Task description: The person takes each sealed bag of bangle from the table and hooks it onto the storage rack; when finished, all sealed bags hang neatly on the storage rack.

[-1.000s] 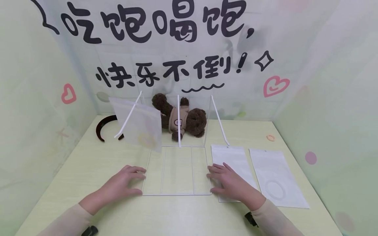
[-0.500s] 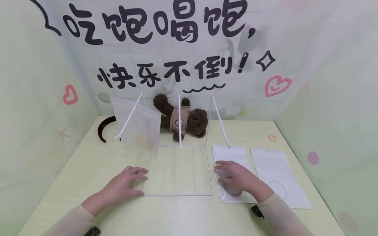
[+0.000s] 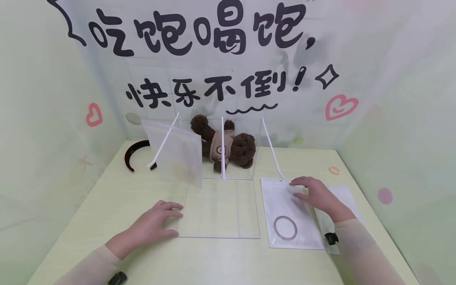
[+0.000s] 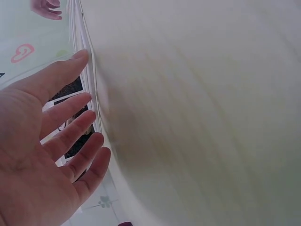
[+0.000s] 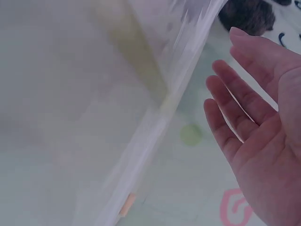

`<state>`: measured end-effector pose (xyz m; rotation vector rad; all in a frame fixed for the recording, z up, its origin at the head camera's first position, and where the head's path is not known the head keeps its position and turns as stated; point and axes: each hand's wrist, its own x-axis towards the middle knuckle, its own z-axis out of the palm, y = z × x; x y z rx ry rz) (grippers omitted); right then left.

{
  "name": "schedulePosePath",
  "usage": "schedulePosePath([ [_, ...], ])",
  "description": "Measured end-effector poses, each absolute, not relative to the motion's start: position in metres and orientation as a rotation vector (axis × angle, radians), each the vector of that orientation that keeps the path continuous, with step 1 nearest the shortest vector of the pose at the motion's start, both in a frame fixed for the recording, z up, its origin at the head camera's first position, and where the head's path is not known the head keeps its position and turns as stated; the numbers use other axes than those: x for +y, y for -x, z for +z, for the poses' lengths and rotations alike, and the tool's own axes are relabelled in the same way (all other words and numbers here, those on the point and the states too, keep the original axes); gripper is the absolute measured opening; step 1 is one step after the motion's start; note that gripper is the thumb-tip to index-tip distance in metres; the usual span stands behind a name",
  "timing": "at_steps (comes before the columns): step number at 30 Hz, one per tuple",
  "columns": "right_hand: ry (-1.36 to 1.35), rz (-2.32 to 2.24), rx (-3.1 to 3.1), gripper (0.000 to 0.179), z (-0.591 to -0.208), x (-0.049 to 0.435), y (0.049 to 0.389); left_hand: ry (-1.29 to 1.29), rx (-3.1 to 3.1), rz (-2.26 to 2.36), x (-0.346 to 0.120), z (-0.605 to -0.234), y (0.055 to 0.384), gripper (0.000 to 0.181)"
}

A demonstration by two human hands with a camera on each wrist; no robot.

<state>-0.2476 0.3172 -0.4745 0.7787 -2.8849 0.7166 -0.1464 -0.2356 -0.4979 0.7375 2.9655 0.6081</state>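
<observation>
In the head view, my left hand stands at the left edge of a white wire display rack, fingers and thumb spread, fingertips at the wire. Three prongs rise from the rack; a frosted zip bag hangs on the left one. To the right of the rack lies a white zip bag with a ring-shaped bangle showing on it. My right hand hovers over this bag's upper right part, fingers loosely bent, holding nothing. Beneath the right forearm, a second zip bag is partly hidden.
Behind the rack lies a brown teddy bear. A dark headband is at the back left, and a small orange ring at the back right. Printed cloth walls enclose the table on three sides.
My right hand has let go of the rack's right edge and moved right and away from me, over the zip bags. My left hand keeps its place by the rack.
</observation>
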Motion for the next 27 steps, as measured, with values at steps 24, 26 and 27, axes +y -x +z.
schedulePosePath([
  [24,-0.692,0.692,-3.063,0.037,-0.479,0.349,0.290,-0.705,2.948,0.622,-0.232,-0.495,0.147,0.050],
  [26,-0.675,0.688,-3.066,0.037,-0.479,0.348,0.291,-0.721,2.953,0.618,-0.232,-0.494,0.147,0.049],
  [27,-0.665,0.688,-3.061,0.037,-0.479,0.348,0.291,-0.726,2.956,0.616,-0.232,-0.493,0.147,0.049],
])
